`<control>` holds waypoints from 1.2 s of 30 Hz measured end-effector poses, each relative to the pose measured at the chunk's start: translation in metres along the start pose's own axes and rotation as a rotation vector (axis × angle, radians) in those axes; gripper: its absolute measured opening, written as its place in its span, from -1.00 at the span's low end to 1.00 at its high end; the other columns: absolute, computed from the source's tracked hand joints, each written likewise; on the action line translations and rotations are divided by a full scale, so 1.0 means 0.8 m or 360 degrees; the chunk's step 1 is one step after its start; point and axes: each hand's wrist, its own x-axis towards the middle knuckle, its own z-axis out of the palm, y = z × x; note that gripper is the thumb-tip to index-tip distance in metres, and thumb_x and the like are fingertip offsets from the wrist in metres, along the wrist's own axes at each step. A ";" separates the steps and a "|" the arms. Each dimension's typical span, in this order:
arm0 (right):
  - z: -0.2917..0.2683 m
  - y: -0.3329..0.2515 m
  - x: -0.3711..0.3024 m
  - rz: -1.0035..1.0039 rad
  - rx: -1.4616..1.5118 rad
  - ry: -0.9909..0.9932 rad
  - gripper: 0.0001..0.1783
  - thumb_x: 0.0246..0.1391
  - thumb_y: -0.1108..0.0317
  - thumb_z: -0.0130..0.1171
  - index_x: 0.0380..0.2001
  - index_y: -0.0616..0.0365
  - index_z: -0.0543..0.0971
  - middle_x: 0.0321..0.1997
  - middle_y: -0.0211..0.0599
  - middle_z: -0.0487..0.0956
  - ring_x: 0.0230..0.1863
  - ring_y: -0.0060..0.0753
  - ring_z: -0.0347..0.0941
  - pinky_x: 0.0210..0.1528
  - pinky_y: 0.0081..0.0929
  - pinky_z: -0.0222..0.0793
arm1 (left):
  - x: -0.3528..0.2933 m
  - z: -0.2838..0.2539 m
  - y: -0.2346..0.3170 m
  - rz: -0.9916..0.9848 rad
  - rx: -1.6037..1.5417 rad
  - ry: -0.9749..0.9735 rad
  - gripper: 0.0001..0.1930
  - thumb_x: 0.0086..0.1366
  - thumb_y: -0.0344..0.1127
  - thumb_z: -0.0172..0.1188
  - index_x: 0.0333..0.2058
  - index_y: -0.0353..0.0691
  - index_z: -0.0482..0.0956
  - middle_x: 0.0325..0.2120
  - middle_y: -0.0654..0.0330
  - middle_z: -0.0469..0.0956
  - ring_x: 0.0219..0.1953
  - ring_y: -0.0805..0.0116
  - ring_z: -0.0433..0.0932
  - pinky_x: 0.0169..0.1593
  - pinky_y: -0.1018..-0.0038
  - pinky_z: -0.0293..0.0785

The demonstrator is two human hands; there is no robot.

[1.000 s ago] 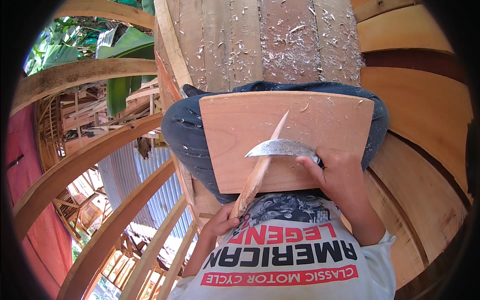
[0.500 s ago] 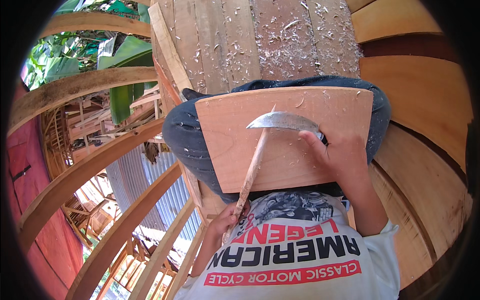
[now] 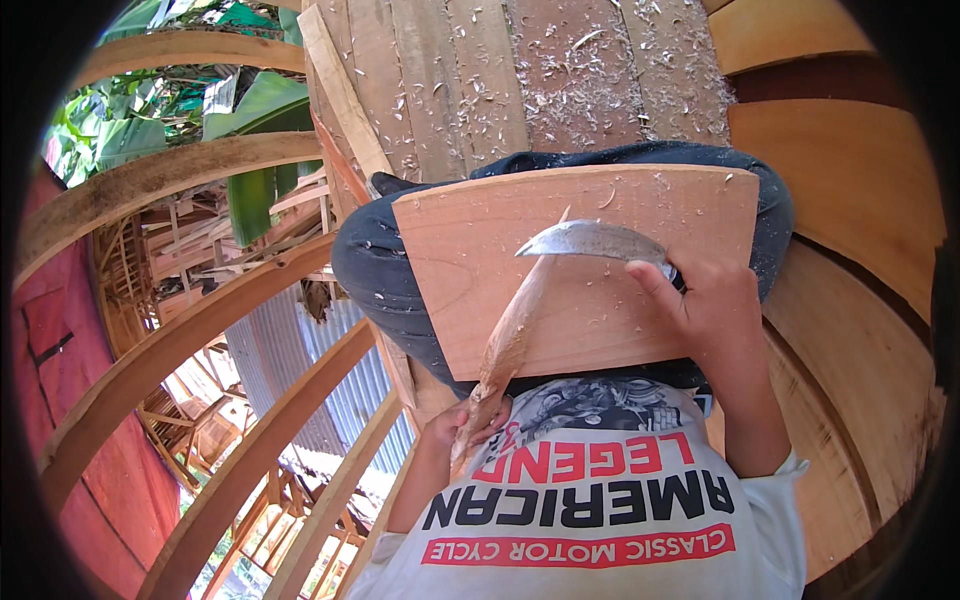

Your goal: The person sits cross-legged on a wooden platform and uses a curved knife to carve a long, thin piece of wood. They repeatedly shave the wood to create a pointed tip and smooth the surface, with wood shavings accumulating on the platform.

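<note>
A wooden board (image 3: 620, 325) lies across my crossed legs. My left hand (image 3: 466, 420), close to my belly at the board's near left corner, has its fingers wrapped round the lower part of a rough wooden stick (image 3: 508, 340). The stick slants up over the board and tapers to a point at its far end. My right hand (image 3: 718, 305) grips a sickle-like knife (image 3: 600, 238) over the board's right part; its handle is hidden in the fist. The curved metal blade crosses over the stick just below the pointed tip, my thumb along the blade's base.
Wood shavings (image 3: 580, 85) litter the plank floor (image 3: 425, 90) beyond my knees. Curved wooden ribs (image 3: 270, 405) with gaps between them rise on the left. Wide curved planks (image 3: 840, 190) wall the right side. A loose wood strip (image 3: 345, 90) lies by my foot at the far left.
The stick has turned in my left hand and now shows a broader, paler face. Both hands, the knife and the board sit slightly farther right in the picture.
</note>
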 end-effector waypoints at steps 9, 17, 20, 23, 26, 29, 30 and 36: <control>0.023 -0.010 -0.005 -0.0115 -0.0038 -0.0029 -0.42 -0.01 -0.22 0.17 -0.60 0.14 0.62 -0.68 -0.10 0.53 -0.63 -0.08 0.52 -0.60 -0.24 0.37 | -0.002 -0.026 -0.009 -0.0271 -0.0381 -0.0298 -0.22 -0.09 0.35 0.32 -0.37 -0.35 0.31 -0.66 0.33 0.29 -0.74 0.65 0.27 -0.70 0.77 0.15; 0.016 -0.013 -0.001 -0.0034 -0.0103 -0.0046 -0.43 -0.01 -0.18 0.21 -0.61 0.20 0.61 -0.66 -0.04 0.52 -0.61 -0.01 0.50 -0.57 -0.22 0.37 | 0.004 -0.032 -0.005 -0.0387 -0.0611 -0.0552 -0.24 -0.04 0.32 0.32 -0.35 -0.36 0.29 -0.69 0.31 0.30 -0.75 0.62 0.28 -0.68 0.77 0.13; 0.018 -0.007 0.002 -0.0003 -0.0166 -0.0051 -0.39 0.00 -0.30 0.10 -0.56 0.08 0.67 -0.69 -0.11 0.53 -0.63 -0.09 0.52 -0.59 -0.24 0.40 | 0.003 -0.030 -0.005 -0.0402 -0.0679 -0.0552 -0.25 -0.02 0.31 0.31 -0.35 -0.37 0.28 -0.69 0.31 0.29 -0.75 0.62 0.28 -0.68 0.77 0.13; 0.025 -0.001 0.002 -0.0009 -0.0240 0.0078 -0.37 0.02 -0.29 0.09 -0.56 0.12 0.67 -0.68 -0.08 0.54 -0.61 -0.06 0.53 -0.56 -0.23 0.42 | 0.004 -0.023 -0.002 -0.0377 -0.0699 -0.0547 -0.26 -0.02 0.30 0.31 -0.36 -0.35 0.27 -0.70 0.31 0.27 -0.76 0.64 0.24 -0.69 0.79 0.10; 0.002 0.018 0.026 0.0355 -0.0154 0.0277 -0.36 0.04 -0.26 0.09 -0.57 0.18 0.65 -0.66 -0.04 0.54 -0.59 -0.02 0.53 -0.54 -0.22 0.43 | 0.002 -0.037 -0.015 -0.0328 -0.0673 -0.0549 -0.25 0.02 0.29 0.28 -0.30 -0.40 0.28 -0.63 0.23 0.34 -0.68 0.56 0.34 -0.61 0.73 0.21; -0.019 0.018 0.021 0.0277 -0.0151 0.0102 -0.36 0.06 -0.23 0.10 -0.57 0.22 0.64 -0.65 -0.01 0.54 -0.56 0.01 0.53 -0.53 -0.22 0.42 | 0.004 -0.041 -0.007 -0.0352 -0.0593 -0.0520 -0.25 0.04 0.29 0.26 -0.26 -0.42 0.29 -0.59 0.19 0.37 -0.63 0.51 0.37 -0.56 0.69 0.25; -0.018 0.008 0.012 0.0161 -0.0136 0.0006 -0.39 0.07 -0.20 0.12 -0.59 0.22 0.62 -0.64 0.01 0.53 -0.57 0.02 0.53 -0.54 -0.23 0.41 | 0.005 -0.040 -0.004 -0.0357 -0.0579 -0.0517 -0.24 0.05 0.29 0.26 -0.25 -0.42 0.29 -0.57 0.17 0.38 -0.61 0.50 0.38 -0.54 0.68 0.27; 0.001 -0.002 -0.011 0.0182 0.0121 -0.0058 -0.42 0.04 -0.16 0.15 -0.63 0.21 0.60 -0.67 -0.01 0.50 -0.59 0.00 0.50 -0.52 -0.22 0.38 | 0.003 -0.044 0.013 -0.0343 -0.0342 -0.0431 -0.23 0.09 0.28 0.23 -0.18 -0.46 0.30 -0.49 0.09 0.43 -0.51 0.41 0.46 -0.44 0.60 0.35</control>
